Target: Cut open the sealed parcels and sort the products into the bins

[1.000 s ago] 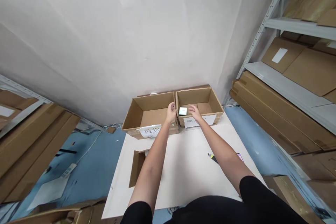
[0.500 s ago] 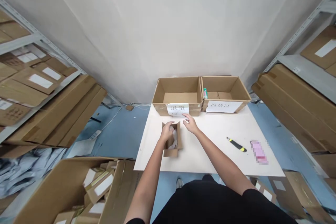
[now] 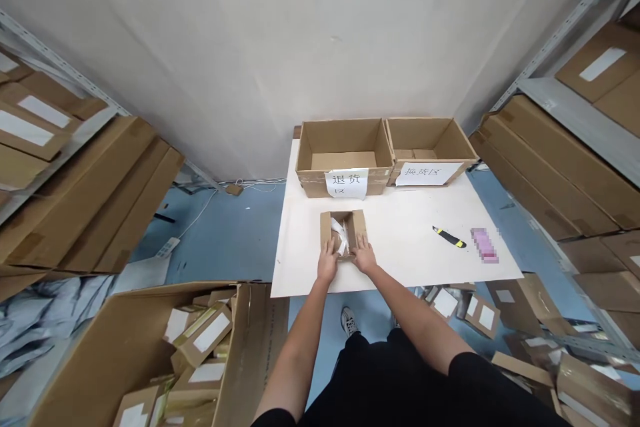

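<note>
A small open cardboard box (image 3: 344, 229) with white paper inside sits near the front edge of the white table (image 3: 400, 260). My left hand (image 3: 327, 261) grips its left side and my right hand (image 3: 363, 256) grips its right side, fingers wrapped on the flaps. Behind it stand two larger open cartons: the left carton (image 3: 344, 155) with a white paper label, and the right carton (image 3: 429, 153), also labelled.
A yellow-black utility knife (image 3: 449, 236) and a pink object (image 3: 484, 244) lie on the table's right. A big carton of small parcels (image 3: 150, 353) stands on the floor at left. More parcels (image 3: 475, 310) lie under the table's right. Shelves of flat cardboard line both sides.
Both hands came back from the right carton, where a small white-green box was left, to the small box. The small box now sits nearer the front edge, held on both sides.
</note>
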A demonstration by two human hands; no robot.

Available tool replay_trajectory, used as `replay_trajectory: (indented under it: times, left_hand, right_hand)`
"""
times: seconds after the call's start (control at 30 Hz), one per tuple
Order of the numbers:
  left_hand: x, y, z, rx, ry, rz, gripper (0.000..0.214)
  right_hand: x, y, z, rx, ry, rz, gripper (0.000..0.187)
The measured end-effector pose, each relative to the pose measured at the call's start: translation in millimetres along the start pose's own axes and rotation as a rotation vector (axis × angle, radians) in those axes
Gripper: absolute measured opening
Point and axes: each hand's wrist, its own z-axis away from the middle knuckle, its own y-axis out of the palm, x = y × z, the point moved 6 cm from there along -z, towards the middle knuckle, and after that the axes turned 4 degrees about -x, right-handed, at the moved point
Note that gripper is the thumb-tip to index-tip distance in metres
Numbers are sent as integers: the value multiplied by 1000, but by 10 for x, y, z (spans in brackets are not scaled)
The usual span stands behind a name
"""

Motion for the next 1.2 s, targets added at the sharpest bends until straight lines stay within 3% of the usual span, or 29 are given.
replay_trajectory:
  times: [0.07,0.17,0.27,0.33,0.43,0.53,0.67,0.8,0.9,1.0,1.1,1.2]
  left_hand:
    - [-198,81,15,-17,59,6,23]
    - [-602,234,-6,-23,157,-44,24]
    - [-1209,503,-84,-16,304,-141,23]
    - [-1736,795,-141,2,424,-229,24]
    - [-2643,1416,-155,43,606,-341,23]
    - [-3577,2210,-5,130,783,-378,21]
    - [-4682,3302,455,302,1004,-358,23]
    - [-5471,4132,987,449,1137,-353,27]
    - [-5769,4474,1247,514,1162,-385,41]
    - [-5775,4539,1267,515,1128,-416,56]
    - [-5516,4352,1047,467,1025,-467,58]
    - [-5107,3947,731,414,910,-530,64]
  right_hand:
    - [-127,-119,135,-80,9,17,20]
    - [-387,-442,400,-217,-36,7,16]
    - [-803,-908,814,-390,-22,21,11]
    - [-1164,-1249,1191,-516,34,53,9]
    - [-1807,-1730,1917,-705,182,122,9]
    - [-2497,-2094,2810,-853,388,179,10]
    - [-3277,-2386,4054,-950,688,216,14]
    - [-3829,-2529,5036,-920,939,218,21]
    - [-4158,-2540,5516,-857,1129,166,42]
    - [-4349,-2542,5669,-897,1193,146,55]
    - [-4365,-2583,5384,-979,1055,138,52]
    - [-4171,-2659,4752,-1003,824,109,52]
